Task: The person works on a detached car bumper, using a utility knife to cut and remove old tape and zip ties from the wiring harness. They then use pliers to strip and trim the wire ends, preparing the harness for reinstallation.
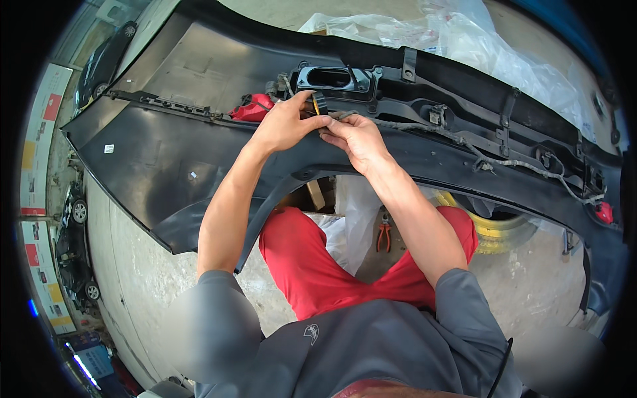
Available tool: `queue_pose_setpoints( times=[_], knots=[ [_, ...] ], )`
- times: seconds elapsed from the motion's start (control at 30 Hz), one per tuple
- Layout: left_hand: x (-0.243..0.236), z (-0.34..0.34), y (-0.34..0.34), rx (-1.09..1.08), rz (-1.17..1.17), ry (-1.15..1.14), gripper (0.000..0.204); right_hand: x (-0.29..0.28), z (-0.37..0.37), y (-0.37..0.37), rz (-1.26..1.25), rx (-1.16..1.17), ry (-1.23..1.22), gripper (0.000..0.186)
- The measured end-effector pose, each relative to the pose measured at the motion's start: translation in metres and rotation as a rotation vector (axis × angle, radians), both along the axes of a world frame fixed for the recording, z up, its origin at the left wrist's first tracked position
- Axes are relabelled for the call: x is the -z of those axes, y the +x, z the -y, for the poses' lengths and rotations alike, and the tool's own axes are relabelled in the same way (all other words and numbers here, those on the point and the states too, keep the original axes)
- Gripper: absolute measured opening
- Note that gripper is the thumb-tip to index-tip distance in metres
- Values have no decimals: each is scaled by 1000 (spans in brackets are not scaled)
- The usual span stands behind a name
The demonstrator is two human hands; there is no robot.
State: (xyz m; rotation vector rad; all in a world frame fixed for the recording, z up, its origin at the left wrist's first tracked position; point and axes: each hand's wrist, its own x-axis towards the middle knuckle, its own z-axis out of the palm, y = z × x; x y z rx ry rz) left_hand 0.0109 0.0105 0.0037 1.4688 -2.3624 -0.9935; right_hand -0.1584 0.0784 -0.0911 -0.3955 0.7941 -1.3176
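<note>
My two hands meet over one black bumper (166, 152): my left hand (286, 124) pinches one roll of black tape (319, 103), my right hand (355, 139) pinches one wrapped wire harness (464, 142). One pair of red-handled pliers (383, 233) lies on the floor between my knees.

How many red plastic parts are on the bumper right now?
2: one red part just left of the left hand, another red part at the bumper far right end. More may be hidden.
</note>
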Motion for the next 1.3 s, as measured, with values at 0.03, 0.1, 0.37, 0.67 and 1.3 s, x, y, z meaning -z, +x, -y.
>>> queue_pose_setpoints(
  times=[0.03,0.1,0.37,0.67,1.3],
  knots=[
    [-1,-1,0,-24,-56,28,67,0,0,-1,2,-5,-8,18],
    [7,1,4,-44,-154,41,65,-2,0,0,21,-1,-6,19],
    [-6,-18,15,-79,-394,215,75,1,5,7,91,62,50,14],
    [0,-38,24,131,-260,21,78,-3,6,15,169,169,69,16],
    [-13,-8,13,150,-6,-157,27,-12,-2,6,38,-15,5,41]
  ],
)
